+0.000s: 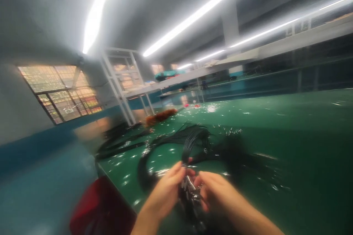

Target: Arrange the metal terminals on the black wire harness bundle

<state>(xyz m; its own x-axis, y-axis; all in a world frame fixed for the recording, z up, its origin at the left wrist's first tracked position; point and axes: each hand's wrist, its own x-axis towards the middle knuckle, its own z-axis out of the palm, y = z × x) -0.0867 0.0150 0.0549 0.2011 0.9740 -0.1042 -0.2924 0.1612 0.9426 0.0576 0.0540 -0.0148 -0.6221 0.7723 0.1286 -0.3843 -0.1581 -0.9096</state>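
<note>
A bundle of thin black cables (pixel 189 147) arches over the green tabletop toward me. Around its gathered part, my left hand (pixel 172 185) is closed, thumb on top. Shiny metal-looking ends (pixel 190 183) stick out of the bundle between my hands. My right hand (pixel 213 189) is at these ends with its fingers curled and pinched on them; blur hides exactly how many it grips. More black cables (pixel 146 169) curve across the table to the left of the bundle, and a dark blurred heap of cables (pixel 234 150) lies to the right.
The green table (pixel 311 132) spreads forward and right, with small bright ends (pixel 233 131) on it. An orange-brown bundle (pixel 161 116) lies at the far left edge, near other black cables (pixel 121 148). Something red (pixel 102 207) is below the table's left edge. A white rack (pixel 118 84) stands behind.
</note>
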